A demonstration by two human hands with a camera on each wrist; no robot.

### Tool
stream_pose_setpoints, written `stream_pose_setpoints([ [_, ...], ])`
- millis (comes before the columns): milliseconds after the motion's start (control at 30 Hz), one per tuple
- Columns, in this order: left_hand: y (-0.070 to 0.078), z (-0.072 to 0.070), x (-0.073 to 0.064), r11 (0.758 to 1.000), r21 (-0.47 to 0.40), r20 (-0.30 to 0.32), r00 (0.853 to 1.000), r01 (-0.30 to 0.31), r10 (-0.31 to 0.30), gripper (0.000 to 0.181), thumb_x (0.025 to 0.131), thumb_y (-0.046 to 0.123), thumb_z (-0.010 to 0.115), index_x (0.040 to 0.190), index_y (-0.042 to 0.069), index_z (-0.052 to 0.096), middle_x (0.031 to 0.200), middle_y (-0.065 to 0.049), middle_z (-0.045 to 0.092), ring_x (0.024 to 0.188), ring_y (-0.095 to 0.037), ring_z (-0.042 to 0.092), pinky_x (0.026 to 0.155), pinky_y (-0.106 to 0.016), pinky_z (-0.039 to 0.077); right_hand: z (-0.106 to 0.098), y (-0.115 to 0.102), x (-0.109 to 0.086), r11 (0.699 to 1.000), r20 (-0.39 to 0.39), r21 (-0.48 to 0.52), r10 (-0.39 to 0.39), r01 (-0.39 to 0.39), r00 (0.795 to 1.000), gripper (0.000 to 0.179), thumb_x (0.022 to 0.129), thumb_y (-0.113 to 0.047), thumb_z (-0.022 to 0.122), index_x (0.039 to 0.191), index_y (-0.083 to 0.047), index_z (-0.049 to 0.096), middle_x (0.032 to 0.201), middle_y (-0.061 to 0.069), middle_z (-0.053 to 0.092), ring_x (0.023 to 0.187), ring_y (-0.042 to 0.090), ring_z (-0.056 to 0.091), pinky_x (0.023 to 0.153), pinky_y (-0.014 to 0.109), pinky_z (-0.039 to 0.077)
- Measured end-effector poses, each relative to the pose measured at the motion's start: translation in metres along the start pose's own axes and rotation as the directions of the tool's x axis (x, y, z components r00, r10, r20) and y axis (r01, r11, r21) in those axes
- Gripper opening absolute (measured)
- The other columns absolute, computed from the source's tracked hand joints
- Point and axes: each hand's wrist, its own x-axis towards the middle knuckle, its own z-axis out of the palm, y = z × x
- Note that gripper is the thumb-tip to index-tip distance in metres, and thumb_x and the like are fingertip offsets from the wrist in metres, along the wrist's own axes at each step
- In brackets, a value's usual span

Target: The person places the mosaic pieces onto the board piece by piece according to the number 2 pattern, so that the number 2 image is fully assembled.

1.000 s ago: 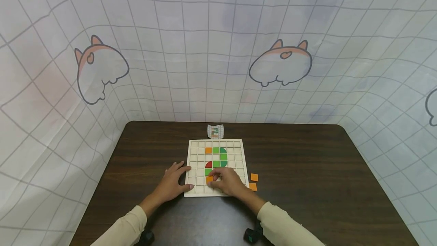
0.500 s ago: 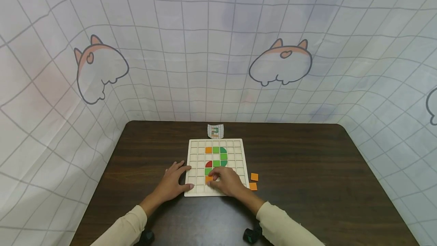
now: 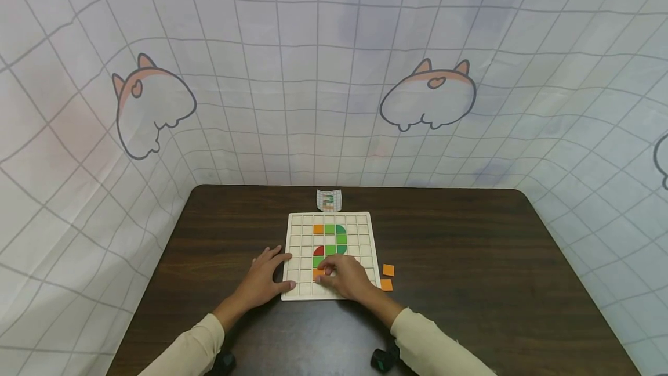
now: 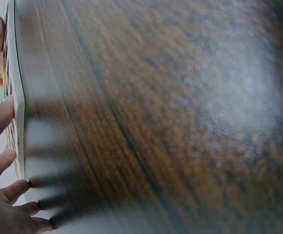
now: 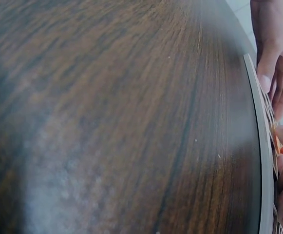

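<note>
A cream grid board (image 3: 302, 292) lies on the dark table, with coloured tiles set in its cells. My right hand (image 3: 347, 277) is over the lower middle of the board and pinches an orange square tile (image 3: 318, 274) between thumb and fingers. That tile sits in the cell below a light green square tile (image 3: 318, 261), and part of it is covered by the fingers. With fingers spread, my left hand (image 3: 263, 277) touches the board's left edge; its fingers (image 4: 4, 163) also show in the left wrist view. Above are a red quarter-round tile (image 3: 319, 251) and several green tiles (image 3: 330, 250).
Two loose orange tiles (image 3: 388, 270) lie by the board's right edge, the nearer one against it. Behind the board is a small printed card (image 3: 329, 201) with a coloured pattern. Another orange tile (image 3: 318, 229) sits in the board's upper rows. A patterned curtain (image 3: 334, 103) surrounds the table.
The orange tile under my right fingers has shifted very slightly to the left and settled squarer in its cell. My left hand has stayed where it was.
</note>
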Motion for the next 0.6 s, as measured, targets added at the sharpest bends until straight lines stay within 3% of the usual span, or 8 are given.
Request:
stream_pose_setpoints([
  [400,-0.0009,0.0016,0.0009,1.000,0.007,0.005,1.000,0.006,-0.006,0.065,0.084,0.036,0.081,0.140,0.011,0.057,0.157,-0.021,0.040,0.150,-0.048,0.024,0.113,-0.074,0.018,-0.0006,0.0013,-0.0005,1.000,0.028,-0.019,-0.001,0.001,1.000,0.016,0.087,-0.024,0.080,0.099,-0.015,0.077,0.077,-0.011,0.063,0.071,0.001,0.053,0.067,0.021,0.045],
  [600,0.0015,0.0004,0.0005,1.000,0.008,0.004,1.000,0.012,-0.012,0.065,0.084,0.035,0.081,0.140,0.011,0.058,0.157,-0.021,0.040,0.150,-0.048,0.024,0.113,-0.074,0.019,-0.0083,0.0017,-0.0033,0.998,0.049,0.038,-0.047,0.045,0.998,0.016,0.089,-0.020,0.077,0.102,-0.012,0.076,0.081,-0.008,0.066,0.076,0.004,0.058,0.074,0.024,0.049],
])
